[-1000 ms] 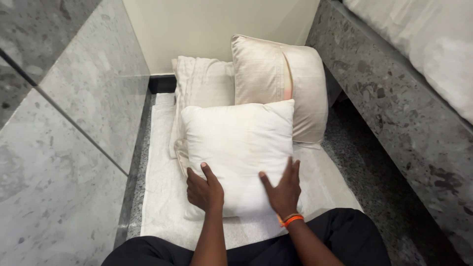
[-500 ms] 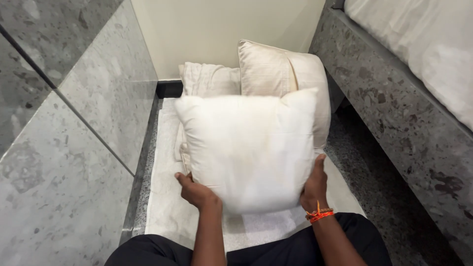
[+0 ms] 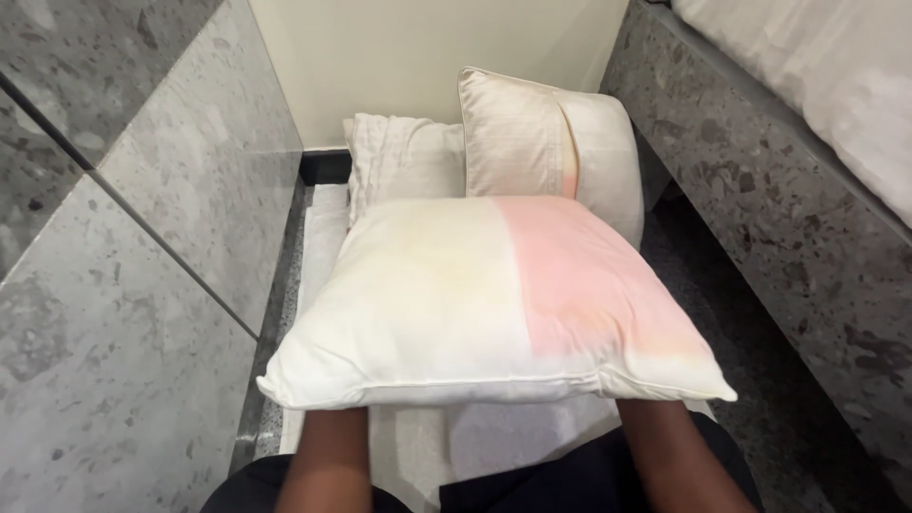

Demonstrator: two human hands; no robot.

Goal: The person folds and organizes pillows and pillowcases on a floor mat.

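Note:
I hold a square cushion (image 3: 494, 299) flat and raised in front of me. Its upper face is cream on the left and pink on the right. My left hand (image 3: 328, 427) and my right hand (image 3: 655, 423) are under its near edge. The fingers are hidden by the cushion; only wrists and forearms show. Below the cushion lies a white sheet (image 3: 323, 237) on the floor.
Against the back wall lean a beige satin cushion (image 3: 513, 133), a white pillow (image 3: 608, 142) behind it and a crumpled white pillow (image 3: 404, 157). Grey stone panels (image 3: 142, 237) close the left side. A speckled stone ledge (image 3: 779, 209) with white bedding (image 3: 817, 66) runs along the right.
The cushion lay on the sheet under both palms, then was lifted upright, and now lies tipped flat in the air with a pink-tinted face up. Both hands moved beneath it.

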